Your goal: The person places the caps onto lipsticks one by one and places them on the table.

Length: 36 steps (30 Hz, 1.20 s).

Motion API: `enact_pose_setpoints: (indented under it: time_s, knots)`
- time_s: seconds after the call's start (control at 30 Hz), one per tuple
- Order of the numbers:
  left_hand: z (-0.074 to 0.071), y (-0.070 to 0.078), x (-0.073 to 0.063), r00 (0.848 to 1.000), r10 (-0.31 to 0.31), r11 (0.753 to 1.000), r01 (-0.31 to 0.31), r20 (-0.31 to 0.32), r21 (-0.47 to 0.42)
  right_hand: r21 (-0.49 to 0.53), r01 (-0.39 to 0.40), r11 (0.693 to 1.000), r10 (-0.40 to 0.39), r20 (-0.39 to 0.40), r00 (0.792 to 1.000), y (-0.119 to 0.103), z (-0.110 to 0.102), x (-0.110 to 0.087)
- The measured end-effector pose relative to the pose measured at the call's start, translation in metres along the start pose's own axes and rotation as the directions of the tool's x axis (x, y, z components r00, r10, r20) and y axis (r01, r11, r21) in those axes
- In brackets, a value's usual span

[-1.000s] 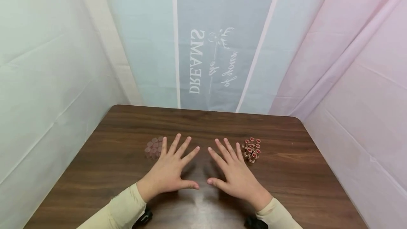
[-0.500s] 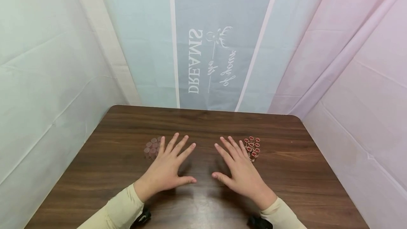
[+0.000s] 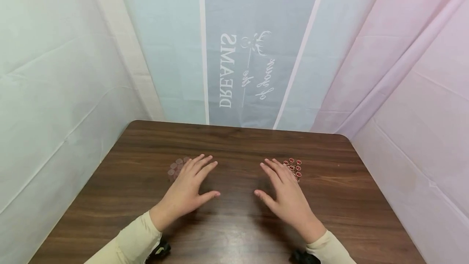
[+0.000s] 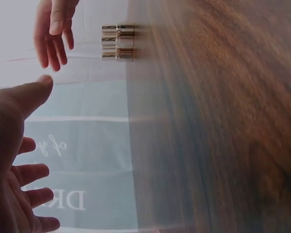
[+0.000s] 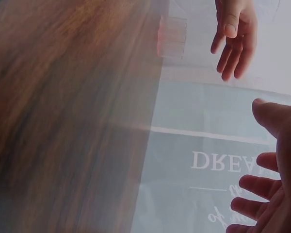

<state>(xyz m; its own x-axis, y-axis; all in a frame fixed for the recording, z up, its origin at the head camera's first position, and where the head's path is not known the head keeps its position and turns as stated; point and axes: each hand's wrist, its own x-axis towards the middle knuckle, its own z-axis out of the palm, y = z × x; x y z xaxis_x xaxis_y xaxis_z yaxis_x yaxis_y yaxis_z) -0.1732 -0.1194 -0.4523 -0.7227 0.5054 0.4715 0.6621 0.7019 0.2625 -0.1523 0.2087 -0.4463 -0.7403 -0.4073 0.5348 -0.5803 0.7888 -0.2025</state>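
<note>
My left hand hovers over the table with relaxed fingers and holds nothing. It partly covers a cluster of translucent pinkish cylinders at the left. My right hand, also holding nothing, hangs above the table with its thumb apart from the fingers. Behind its fingertips, and partly hidden by them, stands a cluster of small gold tubes with red round tops. The left wrist view shows these gold tubes upright on the table. In the right wrist view the translucent cylinders look blurred.
The brown wood-grain table has rounded far corners. Beyond its far edge hangs a blue-grey cloth with mirrored white lettering. Pale cloth walls flank the table on both sides. A black wrist device shows under the left sleeve.
Both hands have drawn apart, left hand leftward and right hand rightward. Their spread fingers have come closer together, and they now cover more of the two clusters. The clusters stay put.
</note>
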Motion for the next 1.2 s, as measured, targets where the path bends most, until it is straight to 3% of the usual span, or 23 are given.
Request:
enact_pose_setpoints:
  time_s: [0.4,0.77,0.97,1.2]
  knots:
    - [-0.016,-0.021,-0.012,0.985,-0.108,0.987,0.090,-0.133,-0.131,0.023,-0.046,0.999,0.047,-0.076,0.996,0.010,-0.010,-0.006]
    - [-0.036,-0.044,-0.019,0.957,-0.254,0.958,0.230,-0.139,-0.171,0.074,-0.163,0.984,0.173,-0.151,0.973,0.028,-0.020,-0.016]
    - [-0.043,-0.057,-0.025,0.925,-0.364,0.926,0.348,-0.105,-0.143,0.093,-0.230,0.969,0.243,-0.171,0.955,0.037,-0.027,-0.022]
    - [-0.044,-0.070,-0.036,0.870,-0.493,0.863,0.492,0.022,-0.118,0.145,-0.326,0.934,0.345,-0.133,0.929,0.053,-0.031,-0.029]
